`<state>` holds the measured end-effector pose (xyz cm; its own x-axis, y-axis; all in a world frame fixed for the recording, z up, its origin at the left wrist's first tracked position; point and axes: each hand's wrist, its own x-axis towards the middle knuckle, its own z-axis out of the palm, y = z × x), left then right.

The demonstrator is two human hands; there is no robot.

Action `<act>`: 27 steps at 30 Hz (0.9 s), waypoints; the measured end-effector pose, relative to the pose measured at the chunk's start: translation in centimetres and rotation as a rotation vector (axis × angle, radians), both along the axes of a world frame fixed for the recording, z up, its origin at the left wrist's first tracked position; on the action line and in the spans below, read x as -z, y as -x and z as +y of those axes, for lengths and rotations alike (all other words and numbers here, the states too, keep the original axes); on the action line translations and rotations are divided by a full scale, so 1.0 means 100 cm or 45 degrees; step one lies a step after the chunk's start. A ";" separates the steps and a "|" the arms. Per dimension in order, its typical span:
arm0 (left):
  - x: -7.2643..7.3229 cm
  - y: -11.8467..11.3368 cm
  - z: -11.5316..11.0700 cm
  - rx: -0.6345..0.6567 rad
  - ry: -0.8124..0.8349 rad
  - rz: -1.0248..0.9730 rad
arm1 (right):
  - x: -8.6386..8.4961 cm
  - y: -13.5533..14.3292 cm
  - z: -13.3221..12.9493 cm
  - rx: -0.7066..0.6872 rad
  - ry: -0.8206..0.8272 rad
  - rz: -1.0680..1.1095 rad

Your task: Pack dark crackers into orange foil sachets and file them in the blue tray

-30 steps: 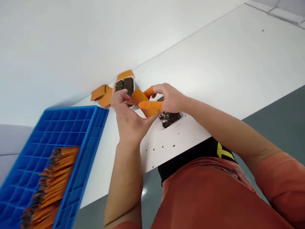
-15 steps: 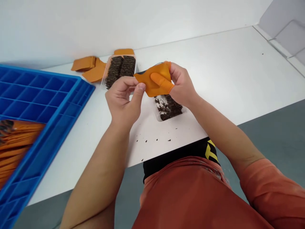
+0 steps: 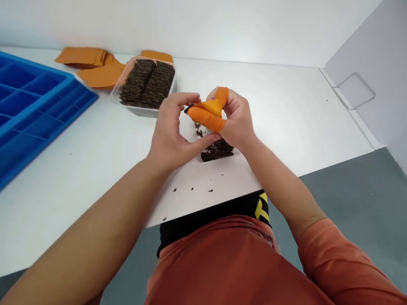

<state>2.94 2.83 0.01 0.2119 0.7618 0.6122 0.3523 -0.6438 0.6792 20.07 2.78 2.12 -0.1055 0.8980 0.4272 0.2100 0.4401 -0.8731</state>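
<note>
My right hand point(image 3: 237, 116), with orange covers on its thumb and a finger, is closed on an orange piece point(image 3: 208, 106), folded up between the covered fingers. My left hand point(image 3: 171, 133) curves around the other side, its thumb reaching under the right thumb and its fingertips near the piece's dark end; whether it grips the piece is unclear. Below both hands lies a small clear tray point(image 3: 235, 151) holding dark, thin stacked pieces point(image 3: 222, 149), partly hidden by the hands.
A clear tub point(image 3: 143, 111) filled with dark stacked pieces stands behind left, beside orange sheets point(image 3: 101, 74). The blue compartment tray point(image 3: 63, 101) is at the left. Dark crumbs point(image 3: 210, 190) dot the white table point(image 3: 286, 114) near its front edge.
The orange piece, spread flat between both hands before, is now folded by the right fingers. My left thumb has moved right, beneath the right thumb. The view has shifted, leaving less of the blue tray visible.
</note>
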 end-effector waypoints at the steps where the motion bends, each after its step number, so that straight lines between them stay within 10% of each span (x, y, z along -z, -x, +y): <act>1: 0.001 -0.003 -0.001 0.019 0.015 0.004 | -0.002 0.002 -0.003 -0.009 -0.023 -0.029; 11: 0.013 -0.010 0.004 -0.008 -0.020 -0.348 | -0.031 -0.010 -0.020 -0.158 -0.235 -0.403; 27: 0.005 -0.012 0.000 -0.012 0.108 -0.314 | -0.012 -0.007 -0.010 0.189 -0.262 -0.397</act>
